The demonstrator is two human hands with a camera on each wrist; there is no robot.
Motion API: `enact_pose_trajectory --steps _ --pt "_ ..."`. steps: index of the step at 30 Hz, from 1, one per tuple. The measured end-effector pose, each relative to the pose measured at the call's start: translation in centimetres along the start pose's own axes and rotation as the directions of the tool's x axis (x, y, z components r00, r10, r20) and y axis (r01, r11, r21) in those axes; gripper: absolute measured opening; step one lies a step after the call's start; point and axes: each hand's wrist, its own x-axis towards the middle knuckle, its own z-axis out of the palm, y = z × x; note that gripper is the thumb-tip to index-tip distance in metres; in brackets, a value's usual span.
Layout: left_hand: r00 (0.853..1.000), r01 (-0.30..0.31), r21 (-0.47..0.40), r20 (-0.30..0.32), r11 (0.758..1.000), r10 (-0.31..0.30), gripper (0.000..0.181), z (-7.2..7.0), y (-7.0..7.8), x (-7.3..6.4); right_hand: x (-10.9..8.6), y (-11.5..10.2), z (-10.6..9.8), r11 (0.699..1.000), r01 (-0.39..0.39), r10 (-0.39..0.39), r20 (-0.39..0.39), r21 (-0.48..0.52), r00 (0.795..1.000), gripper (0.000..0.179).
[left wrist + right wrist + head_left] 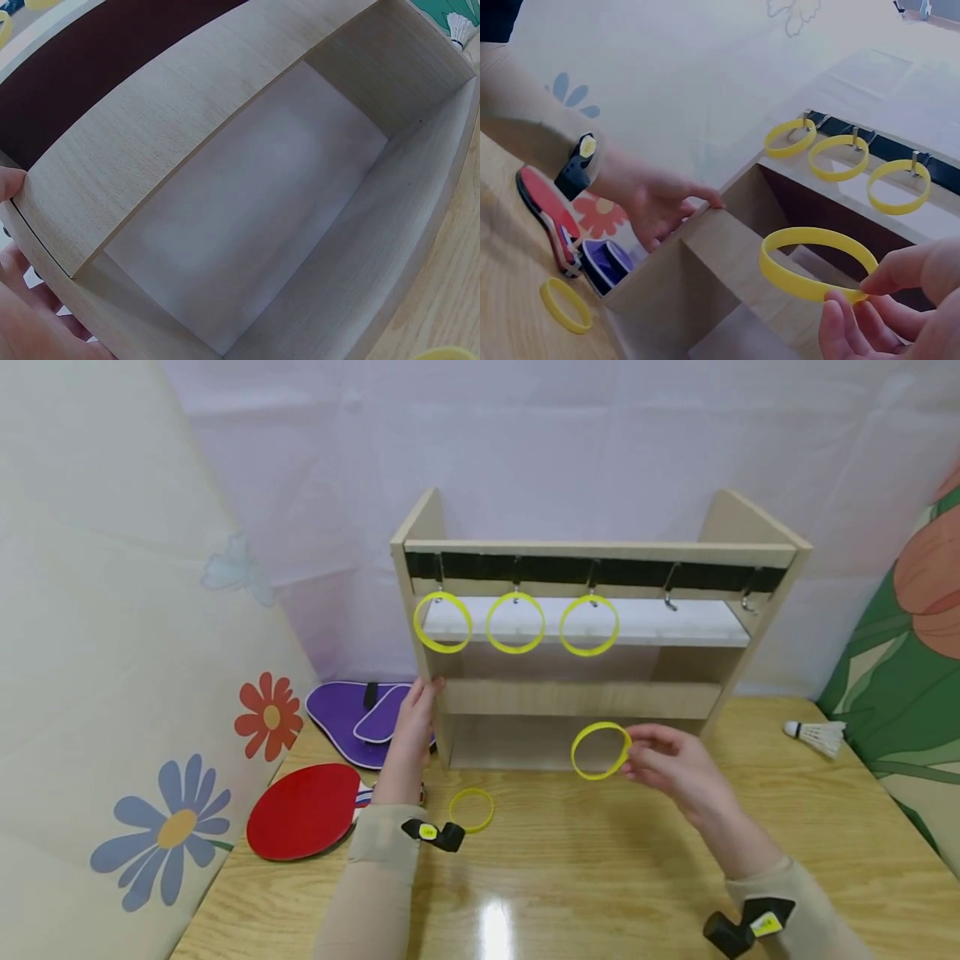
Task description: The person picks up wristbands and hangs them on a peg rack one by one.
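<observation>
1. Near the left edge of the light wooden desk (637, 877) lies a red-faced table tennis paddle (303, 812), its handle pointing right and partly hidden by the left forearm.
2. Behind it, by the desk's far left corner, is a purple fabric paddle case (333, 718) with white piping, partly covered by the same arm.
3. The left hand (414, 718) grips the left side panel of a pale wooden rack (577, 699), thumb on the front edge and fingers around the outer face. The rack stands upright towards the desk's far edge.
4. One thin yellow plastic-looking ring (472, 831) lies flat on the desk, in front of the rack's left front corner, just beside the left forearm.
5. Along the rack's top runs a black strip (555, 568) with five silver metal hooks (671, 600). From the three leftmost hang three matching yellow rings (516, 651), one per hook.
6. The right hand (678, 768) pinches the right rim of a fifth yellow ring (596, 777) between thumb and fingers, holding it in the air before the rack's lower compartment.
7. A white feathered shuttlecock (821, 737) lies near the desk's far right corner, its cork pointing left.
</observation>
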Motion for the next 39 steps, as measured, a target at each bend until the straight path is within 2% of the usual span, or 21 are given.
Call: enact_pose_trajectory --steps 10,19,27,39 --pt "1.000 -0.006 -0.002 -0.009 1.000 0.006 0.047 0.0 0.1 -0.2 -0.2 -2.2 -1.2 0.995 0.076 -0.075 -0.017 0.070 0.997 0.032" --pt "1.000 -0.010 -0.003 -0.012 1.000 0.010 0.046 0.0 0.1 -0.1 -0.2 -4.3 -1.7 0.956 0.226 -0.232 0.012 0.187 0.973 0.031" --pt "1.000 -0.006 0.008 -0.008 1.000 0.006 0.047 0.0 0.1 -0.2 -0.4 -6.2 -1.3 0.936 0.260 -0.258 -0.041 0.239 0.965 0.024" --pt "1.000 -0.009 -0.005 -0.005 1.000 0.009 0.048 0.1 0.1 -0.2 0.1 -8.5 -1.2 0.894 0.277 -0.271 -0.068 0.352 0.960 0.018"
